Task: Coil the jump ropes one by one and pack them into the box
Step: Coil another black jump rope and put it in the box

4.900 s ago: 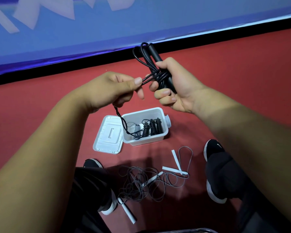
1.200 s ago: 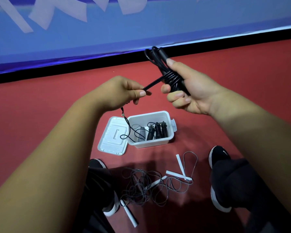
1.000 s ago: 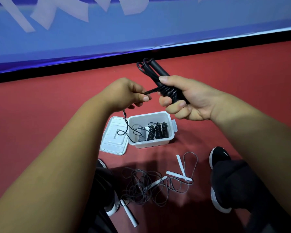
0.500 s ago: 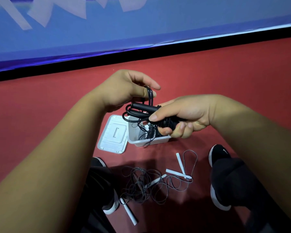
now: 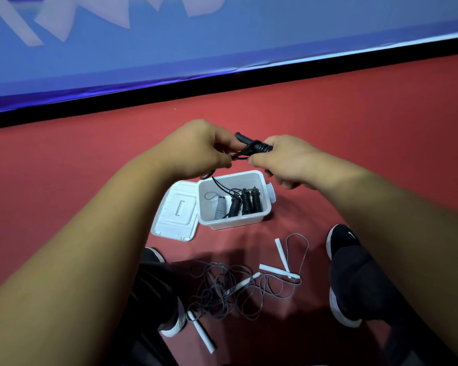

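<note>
Head view: both hands meet at frame centre, above the white box [image 5: 234, 199].
Left hand [image 5: 196, 149]: fingers curled closed, pinching the loose end of the black jump rope [image 5: 253, 147].
Right hand [image 5: 286, 159]: fist closed around the wound part of that rope.
Loose tail: a thin black strand [image 5: 220, 184] hangs from the left hand down to the box's near-left rim.
Risk, unwinding: if either grip slackens before the end is tucked, the springy coil will likely loosen.
Risk, snagging: the hanging tail could catch on the box rim or on the coiled ropes [image 5: 245, 203] already inside.
Space: the bundles fill the box's middle and right; room remains at its left.
Lid [image 5: 177, 211]: lies open, touching the box's left side, out of the way.
Still to do: tangled grey ropes with white handles [image 5: 238, 285] lie on the red floor [image 5: 354, 122] at lower centre, between the shoes [image 5: 340, 240].
</note>
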A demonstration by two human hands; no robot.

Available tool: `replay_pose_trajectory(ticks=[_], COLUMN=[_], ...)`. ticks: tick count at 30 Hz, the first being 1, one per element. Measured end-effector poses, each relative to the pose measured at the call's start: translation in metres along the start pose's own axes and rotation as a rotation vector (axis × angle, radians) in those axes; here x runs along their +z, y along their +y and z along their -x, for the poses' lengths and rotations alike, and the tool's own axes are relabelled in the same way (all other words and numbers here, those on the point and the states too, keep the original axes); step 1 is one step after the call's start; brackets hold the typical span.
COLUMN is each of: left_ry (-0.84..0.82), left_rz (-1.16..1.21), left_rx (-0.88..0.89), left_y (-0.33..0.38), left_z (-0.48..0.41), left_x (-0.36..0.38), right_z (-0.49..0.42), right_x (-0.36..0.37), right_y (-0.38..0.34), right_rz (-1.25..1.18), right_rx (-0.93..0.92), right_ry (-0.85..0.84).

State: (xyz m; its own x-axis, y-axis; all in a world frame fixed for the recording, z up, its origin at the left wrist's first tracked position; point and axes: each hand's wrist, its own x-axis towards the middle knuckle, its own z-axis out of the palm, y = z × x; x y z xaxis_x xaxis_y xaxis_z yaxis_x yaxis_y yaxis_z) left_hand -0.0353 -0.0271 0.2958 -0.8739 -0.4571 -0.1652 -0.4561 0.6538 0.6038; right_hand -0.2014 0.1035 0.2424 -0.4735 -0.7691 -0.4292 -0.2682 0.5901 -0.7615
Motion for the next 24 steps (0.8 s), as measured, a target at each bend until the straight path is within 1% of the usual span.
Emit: replay_pose_trajectory(ticks=[2, 6, 8, 10, 12, 14, 18, 22, 24], left_ry=[0.010, -0.096, -0.077, -0.027, -0.002, 0.003, 0.047, 0.102, 0.103], left_rz=[0.041, 0.161, 0.149, 0.172, 0.207, 0.209, 0.084, 0.151, 0.172], left_rx=[-0.091, -0.231, -0.284, -0.346, -0.377, -0.336, -0.173, -0.102, -0.063], left_y=[-0.001, -0.007, -0.010, -0.009, -0.006, -0.004, -0.005, -0.002, -0.003], left_z=[-0.003, -0.007, -0.010, -0.013, -0.014, -0.014, -0.012, -0.008, -0.006], left_x=[0.004, 0.016, 0.021, 0.023, 0.023, 0.023, 0.019, 0.011, 0.007], right_z=[-0.001, -0.001, 0.000, 0.000, 0.001, 0.002, 0.002, 0.002, 0.001], right_x=[0.001, 0.007, 0.010, 0.010, 0.009, 0.007, 0.005, 0.002, 0.001], right_y=[-0.001, -0.006, -0.007, -0.005, -0.005, -0.007, -0.011, -0.013, -0.014], right_rz=[-0.042, -0.080, -0.141, -0.257, -0.348, -0.426, -0.582, -0.658, -0.678], right_rx=[-0.020, -0.051, -0.075, -0.089, -0.093, -0.071, 0.010, 0.045, 0.055], right_ry=[0.026, 0.029, -0.036, -0.112, -0.146, -0.145, -0.095, -0.073, -0.068])
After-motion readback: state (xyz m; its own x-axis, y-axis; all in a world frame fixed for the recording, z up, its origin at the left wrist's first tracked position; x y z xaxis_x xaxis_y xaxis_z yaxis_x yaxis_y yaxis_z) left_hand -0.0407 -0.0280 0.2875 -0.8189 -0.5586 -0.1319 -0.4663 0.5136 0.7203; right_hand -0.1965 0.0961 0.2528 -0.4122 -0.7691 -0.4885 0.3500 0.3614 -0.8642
